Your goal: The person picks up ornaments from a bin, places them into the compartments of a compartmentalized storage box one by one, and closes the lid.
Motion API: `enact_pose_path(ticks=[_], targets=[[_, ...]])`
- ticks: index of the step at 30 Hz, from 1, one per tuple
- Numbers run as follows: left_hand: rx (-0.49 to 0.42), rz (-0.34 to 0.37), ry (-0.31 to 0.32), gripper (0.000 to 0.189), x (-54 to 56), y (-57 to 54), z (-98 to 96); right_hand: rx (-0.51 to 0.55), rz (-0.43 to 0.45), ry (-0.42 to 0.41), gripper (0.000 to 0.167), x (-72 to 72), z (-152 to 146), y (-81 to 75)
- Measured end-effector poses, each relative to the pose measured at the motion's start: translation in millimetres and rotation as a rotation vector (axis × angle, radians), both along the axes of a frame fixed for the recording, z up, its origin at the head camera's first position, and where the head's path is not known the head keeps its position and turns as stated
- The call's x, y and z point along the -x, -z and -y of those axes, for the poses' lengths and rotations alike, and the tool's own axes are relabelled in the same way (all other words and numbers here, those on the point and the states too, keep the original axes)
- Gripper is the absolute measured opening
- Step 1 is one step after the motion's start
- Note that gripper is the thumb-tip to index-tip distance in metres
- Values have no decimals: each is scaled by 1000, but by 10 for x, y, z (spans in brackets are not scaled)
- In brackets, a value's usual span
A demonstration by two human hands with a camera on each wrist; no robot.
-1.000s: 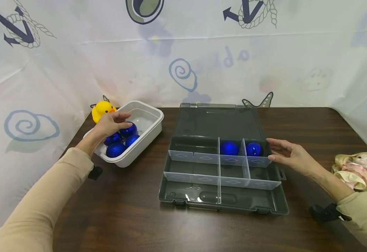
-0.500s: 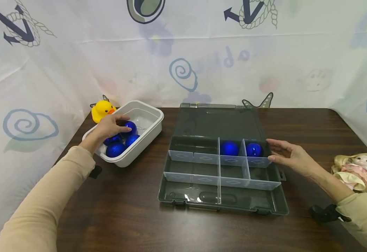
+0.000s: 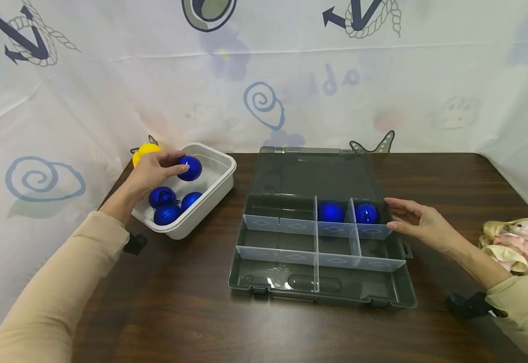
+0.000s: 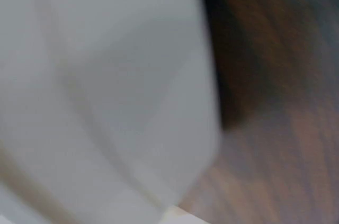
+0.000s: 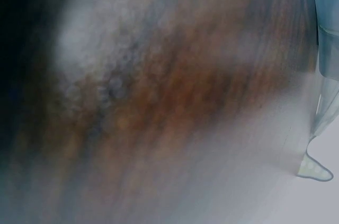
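Observation:
My left hand pinches a shiny blue ball ornament between thumb and fingers, raised over the white plastic tub. Several more blue balls lie in the near end of that tub. To the right, a dark translucent divider box lies with its lid folded back. One matte blue ball and one glossy blue ball sit in separate compartments of its back row. My right hand touches the box's right rim near the back corner, thumb and fingers apart.
A yellow rubber duck is partly hidden behind the left hand and tub. On the right side of the brown table lies a blond doll. A white printed curtain rises behind. Both wrist views are blurred.
My left hand has taken hold of one blue ball among those in the tub and lifted it up and slightly away. My right hand stays at the box's edge.

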State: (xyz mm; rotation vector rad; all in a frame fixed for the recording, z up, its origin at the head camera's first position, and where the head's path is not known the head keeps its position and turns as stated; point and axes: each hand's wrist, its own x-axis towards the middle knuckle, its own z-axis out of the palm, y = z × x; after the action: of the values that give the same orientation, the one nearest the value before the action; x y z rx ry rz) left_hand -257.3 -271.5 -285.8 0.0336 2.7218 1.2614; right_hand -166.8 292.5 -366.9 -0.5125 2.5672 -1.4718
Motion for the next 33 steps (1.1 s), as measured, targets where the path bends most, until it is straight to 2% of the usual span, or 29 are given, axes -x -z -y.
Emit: enact_pose_path(ticks=[5, 10, 16, 21, 24, 27, 33], targets=[[-127, -38, 65, 57, -85, -160, -204, 6, 3, -2, 57, 3, -10, 12], [-245, 4, 229, 49, -155, -204, -525, 7, 7, 2, 57, -1, -17, 6], [-267, 25, 471, 47, -192, -76, -916, 16, 18, -4, 57, -2, -5, -5], [-300, 46, 622, 46, -190, 60, -1175, 22, 23, -7, 57, -4, 7, -2], [-279, 33, 681, 46, -169, 147, -1266, 25, 30, -7, 57, -6, 9, -2], [-266, 33, 711, 46, -145, 215, -1331, 16, 28, -3, 58, -6, 3, -9], [-259, 15, 730, 45, -126, 275, -1422, -9, 20, 6, 58, -4, -4, -22]])
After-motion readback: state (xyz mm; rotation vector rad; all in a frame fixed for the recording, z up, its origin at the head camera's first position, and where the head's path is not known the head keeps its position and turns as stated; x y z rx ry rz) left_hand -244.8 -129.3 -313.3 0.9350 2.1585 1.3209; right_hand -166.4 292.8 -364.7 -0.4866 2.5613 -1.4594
